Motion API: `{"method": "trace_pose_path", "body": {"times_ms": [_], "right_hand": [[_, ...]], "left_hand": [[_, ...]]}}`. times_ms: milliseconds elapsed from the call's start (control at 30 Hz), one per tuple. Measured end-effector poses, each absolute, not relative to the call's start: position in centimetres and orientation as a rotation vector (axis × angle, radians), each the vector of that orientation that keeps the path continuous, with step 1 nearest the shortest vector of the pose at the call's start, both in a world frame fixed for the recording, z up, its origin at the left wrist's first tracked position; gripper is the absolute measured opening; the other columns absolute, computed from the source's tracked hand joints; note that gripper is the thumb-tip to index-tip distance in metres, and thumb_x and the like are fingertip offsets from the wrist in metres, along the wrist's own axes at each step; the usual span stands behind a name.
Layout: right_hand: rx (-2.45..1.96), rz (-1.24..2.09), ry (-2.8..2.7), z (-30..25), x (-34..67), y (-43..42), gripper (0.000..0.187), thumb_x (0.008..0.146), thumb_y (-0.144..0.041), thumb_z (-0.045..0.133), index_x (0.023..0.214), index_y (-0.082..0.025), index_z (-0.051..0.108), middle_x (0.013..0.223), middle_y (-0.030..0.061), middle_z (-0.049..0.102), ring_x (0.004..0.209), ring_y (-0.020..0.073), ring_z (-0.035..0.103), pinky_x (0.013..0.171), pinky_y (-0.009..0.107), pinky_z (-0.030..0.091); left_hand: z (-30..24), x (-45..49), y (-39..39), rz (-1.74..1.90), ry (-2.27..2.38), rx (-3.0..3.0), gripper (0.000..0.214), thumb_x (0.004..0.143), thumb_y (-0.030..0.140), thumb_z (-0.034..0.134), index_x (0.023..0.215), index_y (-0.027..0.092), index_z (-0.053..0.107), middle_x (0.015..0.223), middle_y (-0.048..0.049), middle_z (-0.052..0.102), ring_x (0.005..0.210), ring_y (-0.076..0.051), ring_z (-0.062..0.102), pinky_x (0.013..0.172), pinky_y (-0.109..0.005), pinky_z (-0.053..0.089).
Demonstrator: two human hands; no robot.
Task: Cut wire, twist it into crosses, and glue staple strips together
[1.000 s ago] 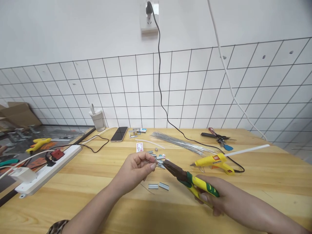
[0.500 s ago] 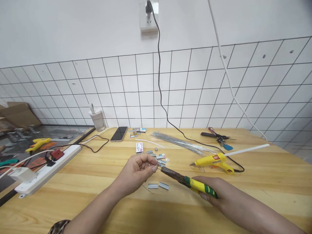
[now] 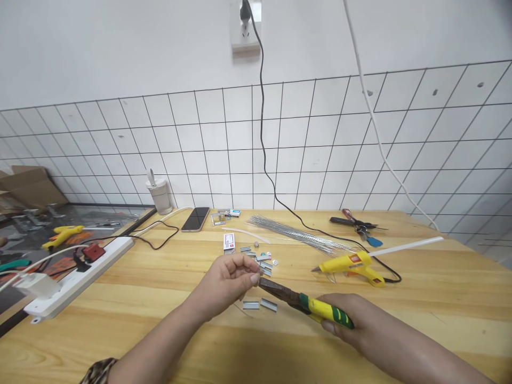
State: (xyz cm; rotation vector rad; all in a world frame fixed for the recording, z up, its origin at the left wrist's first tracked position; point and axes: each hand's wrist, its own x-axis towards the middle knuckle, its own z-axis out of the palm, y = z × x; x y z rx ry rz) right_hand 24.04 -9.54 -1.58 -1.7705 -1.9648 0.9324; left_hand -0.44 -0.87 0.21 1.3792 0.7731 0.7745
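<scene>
My left hand (image 3: 230,280) is closed in a pinch, thumb against forefinger, on a small piece of thin wire (image 3: 259,268); most of it is hidden by the fingers. My right hand (image 3: 346,325) grips the yellow-and-green handles of a pair of pliers (image 3: 282,292). The pliers' dark jaws point left and sit right at my left fingertips, by the wire; whether they bite on it is too small to tell. Just below the jaws lie two short metal channel pieces (image 3: 251,305). More such pieces (image 3: 266,271) lie behind my left fingertips.
A yellow glue gun (image 3: 348,262) lies at right, with a bundle of thin wires (image 3: 296,233) behind. Keys and a black folding tool (image 3: 352,221) lie back right. At left are a phone (image 3: 196,219), a lidded cup (image 3: 160,196) and a white power strip (image 3: 86,280). A small box (image 3: 229,242) stands mid-table.
The pliers in my right hand have shifted slightly left and down, their jaws now closer to my left fingertips. My left hand has hardly moved.
</scene>
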Motion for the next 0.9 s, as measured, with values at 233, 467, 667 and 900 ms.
{"method": "trace_pose_path", "body": {"times_ms": [233, 467, 667, 900], "right_hand": [[-1.791, 0.961, -1.924, -1.99, 24.05, -9.28, 0.024, 0.083, -0.037, 0.049, 0.094, -0.022, 0.065, 0.096, 0.0038, 0.068, 0.091, 0.0249, 0.059, 0.078, 0.029, 0.043], [-1.803, 1.017, -1.873, -2.47, 24.4, -9.4, 0.025, 0.083, -0.038, 0.049, 0.097, -0.024, 0.064, 0.099, 0.0028, 0.067, 0.093, 0.0253, 0.058, 0.079, 0.03, 0.044], [-1.743, 0.997, -1.879, -2.46, 24.72, -9.17, 0.025, 0.082, -0.034, 0.05, 0.1, -0.025, 0.064, 0.103, 0.002, 0.067, 0.098, 0.0262, 0.057, 0.084, 0.032, 0.044], [-1.81, 0.994, -1.896, -2.24, 24.73, -9.24, 0.027, 0.081, -0.035, 0.05, 0.103, -0.026, 0.063, 0.108, 0.0025, 0.066, 0.102, 0.0275, 0.056, 0.088, 0.034, 0.042]], "left_hand": [[0.01, -1.29, 0.04, 0.677, 0.572, 1.286, 0.027, 0.072, 0.037, 0.069, 0.083, 0.013, 0.068, 0.068, -0.001, 0.057, 0.035, 0.001, 0.033, 0.035, -0.017, 0.015], [-0.11, -1.35, 0.18, 0.697, 0.588, 1.321, 0.026, 0.074, 0.035, 0.068, 0.087, 0.013, 0.071, 0.067, -0.0013, 0.059, 0.035, 0.0, 0.036, 0.034, -0.017, 0.017], [-0.15, -1.07, -0.07, 0.747, 0.658, 1.371, 0.025, 0.071, 0.036, 0.071, 0.083, 0.014, 0.071, 0.062, 0.0006, 0.058, 0.035, -0.001, 0.037, 0.033, -0.017, 0.02], [-0.4, -0.92, -0.08, 0.725, 0.675, 1.388, 0.027, 0.072, 0.036, 0.069, 0.088, 0.014, 0.072, 0.063, 0.0003, 0.058, 0.034, -0.001, 0.037, 0.034, -0.018, 0.021]]}}
